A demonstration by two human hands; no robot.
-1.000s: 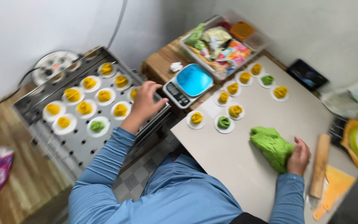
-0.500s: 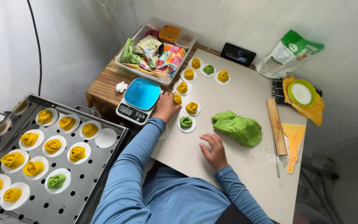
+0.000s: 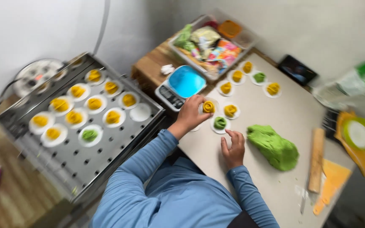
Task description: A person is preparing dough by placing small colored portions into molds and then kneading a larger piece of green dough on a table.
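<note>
step: lifting yellow bun (image 3: 208, 106) beside scale (image 3: 181, 86)
left hand (image 3: 192, 114): pinching bun's paper
right hand (image 3: 234, 147): open, flat by green bun (image 3: 220, 123)
next: probably needs level carry toward tray (image 3: 64, 156), free slot

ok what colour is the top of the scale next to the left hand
Bright blue; the scale has a grey base. The head view shows it, just beyond the left hand.

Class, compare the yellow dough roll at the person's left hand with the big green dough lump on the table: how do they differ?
The yellow dough roll is small, shaped into a coiled rosette; the green dough lump is large and unshaped. The roll sits on a white paper round; the lump lies bare on the table. The left hand grips the roll; the right hand rests beside the lump, apart from it. Both look like soft dough.
</note>
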